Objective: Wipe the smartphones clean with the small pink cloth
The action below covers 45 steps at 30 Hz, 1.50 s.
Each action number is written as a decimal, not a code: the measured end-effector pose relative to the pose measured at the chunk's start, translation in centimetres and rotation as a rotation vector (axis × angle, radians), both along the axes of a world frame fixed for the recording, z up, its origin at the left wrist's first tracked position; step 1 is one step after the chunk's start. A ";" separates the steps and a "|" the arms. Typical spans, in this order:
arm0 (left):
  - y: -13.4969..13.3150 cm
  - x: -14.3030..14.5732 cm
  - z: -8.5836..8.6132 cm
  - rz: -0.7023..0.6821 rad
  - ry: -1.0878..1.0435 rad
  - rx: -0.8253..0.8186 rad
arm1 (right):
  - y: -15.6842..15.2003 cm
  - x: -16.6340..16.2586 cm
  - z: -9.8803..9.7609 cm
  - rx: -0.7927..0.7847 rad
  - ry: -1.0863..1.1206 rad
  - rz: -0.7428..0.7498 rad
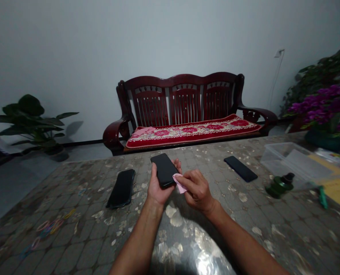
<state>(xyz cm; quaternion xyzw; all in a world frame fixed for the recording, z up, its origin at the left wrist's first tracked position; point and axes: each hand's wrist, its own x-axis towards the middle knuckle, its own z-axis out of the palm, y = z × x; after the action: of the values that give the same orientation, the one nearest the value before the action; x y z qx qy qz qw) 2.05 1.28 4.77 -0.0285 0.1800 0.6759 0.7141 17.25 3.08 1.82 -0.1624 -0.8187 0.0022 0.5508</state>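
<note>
A black smartphone (164, 169) rests in my left hand (158, 191), screen up, with the thumb along its left edge and fingertips showing past its right edge. My right hand (197, 191) is closed on a small pink cloth (180, 184), pinched between thumb and fingers. The cloth touches the phone's lower right corner. To the left on the table lies a second dark phone (121, 188), and a third dark blue phone (240, 168) lies to the right.
The patterned table (204, 229) holds a green bottle (279, 186), a clear plastic box (295, 162) and colourful hair ties (51, 227). Purple flowers (327, 103) stand at the right. Beyond the table is a wooden bench (184, 99); a potted plant (32, 122) is at left.
</note>
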 end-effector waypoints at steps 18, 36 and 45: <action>0.1 -1.5 -0.7 -0.269 0.242 0.037 | 0.5 0.7 -0.5 0.038 -0.052 0.066; 0.3 -1.3 -2.7 -0.375 0.539 -0.083 | 2.7 1.9 -0.9 -0.445 0.113 -0.030; 0.5 0.7 -5.7 -0.175 2.007 -0.025 | 6.9 3.4 -3.4 -1.063 0.617 -0.038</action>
<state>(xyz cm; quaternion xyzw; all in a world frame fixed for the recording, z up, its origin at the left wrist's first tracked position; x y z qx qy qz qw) 2.79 1.73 -0.91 0.5597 0.7068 0.3305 0.2790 20.60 9.99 -1.53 -0.4212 -0.5055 0.4472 0.6059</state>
